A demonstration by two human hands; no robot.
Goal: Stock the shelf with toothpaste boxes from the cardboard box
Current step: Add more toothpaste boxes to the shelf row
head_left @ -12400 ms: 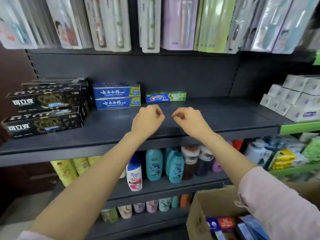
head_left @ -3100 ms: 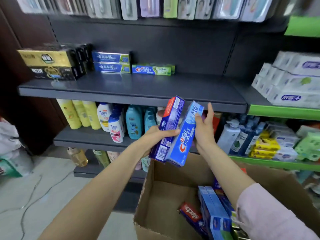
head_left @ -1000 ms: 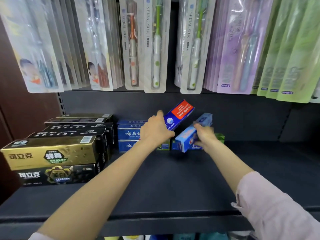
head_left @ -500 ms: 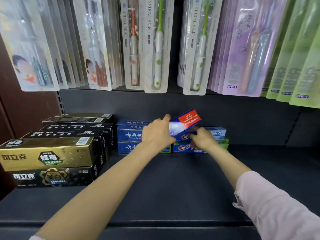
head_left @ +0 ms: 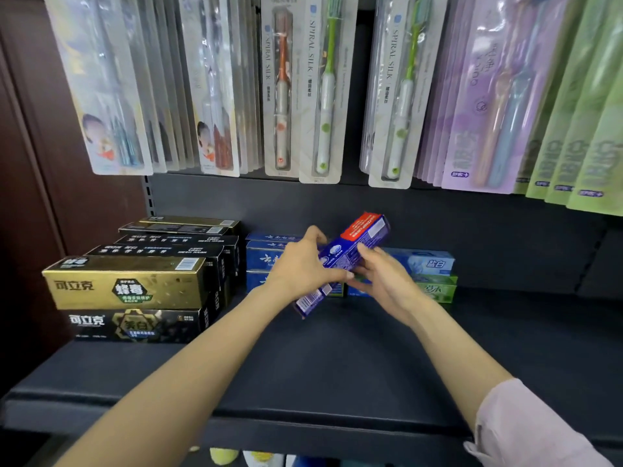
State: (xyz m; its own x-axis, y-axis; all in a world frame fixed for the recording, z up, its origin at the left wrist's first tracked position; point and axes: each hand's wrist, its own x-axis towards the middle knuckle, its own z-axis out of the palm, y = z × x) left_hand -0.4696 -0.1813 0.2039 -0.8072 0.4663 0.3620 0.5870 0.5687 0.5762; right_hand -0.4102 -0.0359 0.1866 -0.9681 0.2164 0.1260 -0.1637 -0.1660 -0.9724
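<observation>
Reaching up from the bottom edge, two bare forearms cross the dark shelf (head_left: 337, 365); a pink sleeve (head_left: 526, 429) covers the right arm at 5 o'clock. Both hands meet just above centre on one purple box (head_left: 350, 254) with a red end. The left hand (head_left: 300, 267) grips its lower half, thumb curled over the near face, while the right hand (head_left: 387, 278) cups it from the 3 o'clock side, fingers laid against its underside. It is held tilted — red end up toward 1 o'clock, barcode end down toward 7 o'clock, that lower end close over the shelf, though I cannot tell whether it touches.

At 9 o'clock lies a gold box (head_left: 124, 284) on top of a black box (head_left: 135, 326), with more black boxes (head_left: 175, 244) stacked behind them. Directly behind the hands, against the back panel (head_left: 472, 224), dark blue boxes (head_left: 266, 254) sit stacked at the left hand's side, and at 3 o'clock of the right hand a light blue box (head_left: 428, 262) rests on a green box (head_left: 438, 289) (both partly hidden by the hands).

Farthest up, at 12 o'clock, hang rows of packs: toothbrush packs (head_left: 323, 96) in clear blisters, a purple pack (head_left: 485, 106) to their right and green packs (head_left: 586, 136) at 2 o'clock.
</observation>
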